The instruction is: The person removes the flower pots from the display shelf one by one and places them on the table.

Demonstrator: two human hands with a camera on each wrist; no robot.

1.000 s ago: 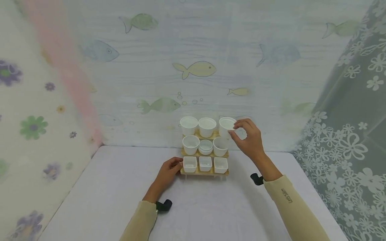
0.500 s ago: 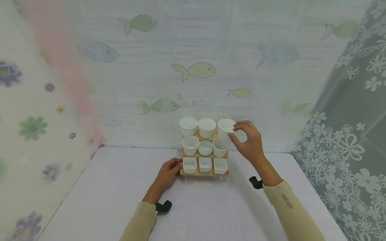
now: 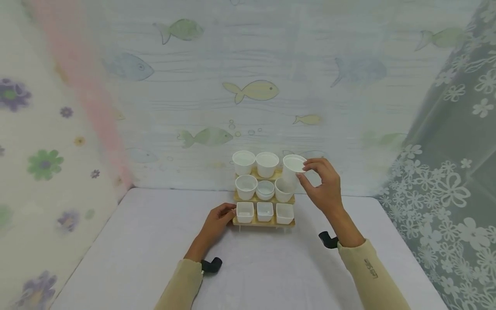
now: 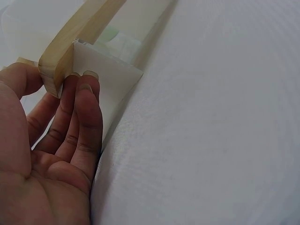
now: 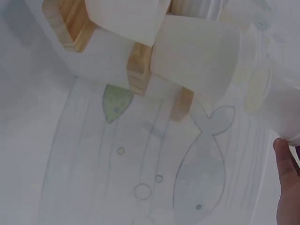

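Nearest, two beige sleeves over a white counter [image 3: 248, 275], a small black camera mount at each wrist.

Further in, left hand [image 3: 217, 223] low on the counter at the left end of a wooden stepped rack [image 3: 263, 223]. Fingers [image 4: 86, 101] nearly straight, tips pressed against the rack's wooden edge and the clear support below it, thumb on the other side of the wood, so a light hold on that corner.

On the rack's front step, three small square white cups [image 3: 265, 211] in one row. On the middle step, two round white cups [image 3: 246, 186] with a shallow round bowl [image 3: 265, 189] between them. On the top step, at the back, two more round white cups [image 3: 255, 162], side by side at left and middle.

At the right end of the top step, right hand [image 3: 324, 185] raised, thumb and curled fingers pinching the rim of one white cup [image 3: 293, 168]. Cup tilted, mouth turned a little toward the hand, lifted just above the right cup of the middle step; contact with the rack not possible to tell.

Behind all, a wall cloth with printed fish [image 3: 253, 90]; at right a flowered lace curtain [image 3: 449, 181]; at left another cloth with flowers.
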